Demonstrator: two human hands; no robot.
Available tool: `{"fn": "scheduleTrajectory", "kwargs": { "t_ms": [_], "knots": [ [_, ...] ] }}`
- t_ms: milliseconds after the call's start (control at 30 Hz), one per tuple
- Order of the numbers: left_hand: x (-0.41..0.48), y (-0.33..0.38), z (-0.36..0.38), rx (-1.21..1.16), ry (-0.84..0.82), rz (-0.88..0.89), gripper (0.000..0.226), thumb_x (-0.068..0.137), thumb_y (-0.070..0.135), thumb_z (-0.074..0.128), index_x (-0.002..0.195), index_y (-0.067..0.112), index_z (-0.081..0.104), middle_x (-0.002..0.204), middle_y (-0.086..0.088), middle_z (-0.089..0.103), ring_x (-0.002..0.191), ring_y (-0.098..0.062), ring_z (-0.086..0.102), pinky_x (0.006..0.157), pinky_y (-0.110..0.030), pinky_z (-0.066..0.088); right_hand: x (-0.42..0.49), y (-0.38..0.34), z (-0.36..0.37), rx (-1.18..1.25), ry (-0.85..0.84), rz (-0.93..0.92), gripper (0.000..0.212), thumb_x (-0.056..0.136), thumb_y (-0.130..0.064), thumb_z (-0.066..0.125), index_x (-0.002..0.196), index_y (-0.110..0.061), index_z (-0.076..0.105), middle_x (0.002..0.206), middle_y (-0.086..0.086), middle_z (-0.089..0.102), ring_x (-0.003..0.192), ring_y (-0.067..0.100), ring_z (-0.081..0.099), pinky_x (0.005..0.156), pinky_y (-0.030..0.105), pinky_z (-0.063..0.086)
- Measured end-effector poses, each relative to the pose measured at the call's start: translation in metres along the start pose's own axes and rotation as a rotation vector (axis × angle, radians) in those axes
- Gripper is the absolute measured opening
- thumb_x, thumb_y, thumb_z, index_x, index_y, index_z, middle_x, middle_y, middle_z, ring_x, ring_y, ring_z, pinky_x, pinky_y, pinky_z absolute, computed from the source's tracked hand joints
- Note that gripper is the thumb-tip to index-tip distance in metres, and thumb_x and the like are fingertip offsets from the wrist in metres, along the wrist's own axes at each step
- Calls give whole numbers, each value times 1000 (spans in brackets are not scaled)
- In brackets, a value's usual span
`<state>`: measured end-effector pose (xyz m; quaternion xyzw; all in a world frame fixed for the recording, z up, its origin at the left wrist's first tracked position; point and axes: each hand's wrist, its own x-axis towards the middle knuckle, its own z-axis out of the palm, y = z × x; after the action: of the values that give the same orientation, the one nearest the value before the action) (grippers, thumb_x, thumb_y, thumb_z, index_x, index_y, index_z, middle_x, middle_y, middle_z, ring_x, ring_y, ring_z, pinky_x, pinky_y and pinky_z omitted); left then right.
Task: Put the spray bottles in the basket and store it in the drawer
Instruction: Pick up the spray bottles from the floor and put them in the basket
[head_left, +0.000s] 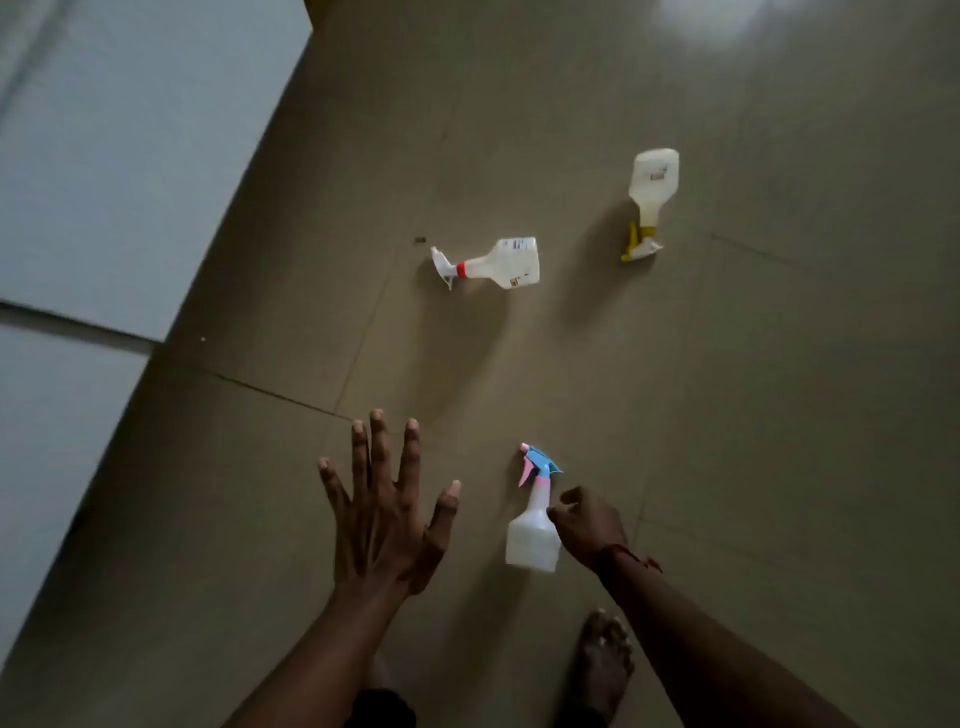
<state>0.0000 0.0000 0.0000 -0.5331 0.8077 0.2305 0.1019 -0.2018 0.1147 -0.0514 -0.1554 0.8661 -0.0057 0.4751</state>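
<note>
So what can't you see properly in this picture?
- Head view: no basket or drawer is in the frame.
- Labels on the red-collared bottle and the yellow-trigger bottle: too small and blurred to read.
- Right hand beside the blue-and-pink bottle: its fingers curl away, so whether it touches is unclear.
- White panels at left: blurred and cut off by the edge.
- Left hand is spread open.
</note>
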Motion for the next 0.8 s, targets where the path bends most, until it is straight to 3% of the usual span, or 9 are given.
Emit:
{"fn": "scheduleTrajectory", "kwargs": {
  "t_ms": [133, 233, 367, 433, 533, 667, 800],
  "knots": [
    [34, -13, 50, 57, -31, 11, 81, 89, 66, 26, 155, 28, 0, 163, -8, -16, 149, -23, -20, 117, -62, -8, 63, 12, 30, 40, -44, 108, 28, 89, -33, 57, 80, -8, 68, 82, 10, 69, 73, 20, 56, 69, 30, 45],
    [43, -19, 80, 55, -49, 8, 79, 90, 66, 26, 155, 29, -2, 163, -7, -18, 149, -21, -22, 117, -60, -10, 103, 27, 53, 72, -41, 171, 37, 85, -40, 60, 58, -16, 52, 61, 2, 54, 59, 17, 49, 54, 27, 37],
    [45, -29, 101, 50, -82, -9, 79, 89, 67, 23, 154, 31, -4, 163, -5, -19, 148, -20, -24, 117, -60, -9, 129, 35, 72, 132, -86, 212, 30, 79, -44, 67, 66, -24, 49, 73, 3, 56, 74, 23, 54, 57, 28, 37],
    [42, -32, 106, 45, -93, -22, 79, 89, 68, 22, 154, 32, -4, 163, -5, -20, 148, -19, -24, 118, -60, -9, 137, 37, 78, 139, -109, 202, 21, 77, -41, 70, 79, -23, 59, 84, 6, 64, 82, 26, 60, 62, 28, 41],
    [35, -38, 105, 46, -107, -41, 79, 89, 68, 23, 155, 31, -2, 163, -5, -18, 149, -20, -22, 118, -60, -8, 141, 36, 82, 107, -123, 198, 34, 78, -35, 69, 100, -10, 69, 97, 11, 69, 92, 28, 63, 73, 33, 47],
    [27, -39, 95, 24, -94, -72, 79, 88, 68, 23, 155, 32, 2, 164, -5, -14, 150, -20, -18, 118, -61, -3, 131, 22, 88, 172, -223, 158, 59, 77, -35, 75, 128, -16, 52, 118, 8, 62, 104, 25, 58, 84, 36, 51],
    [32, -39, 92, -26, -67, -106, 78, 88, 69, 19, 154, 34, -2, 163, -4, -17, 148, -18, -23, 118, -58, -7, 134, 13, 104, 117, -172, 156, 61, 80, -33, 71, 134, -16, 48, 122, 11, 62, 107, 27, 58, 84, 33, 48]
  ]
}}
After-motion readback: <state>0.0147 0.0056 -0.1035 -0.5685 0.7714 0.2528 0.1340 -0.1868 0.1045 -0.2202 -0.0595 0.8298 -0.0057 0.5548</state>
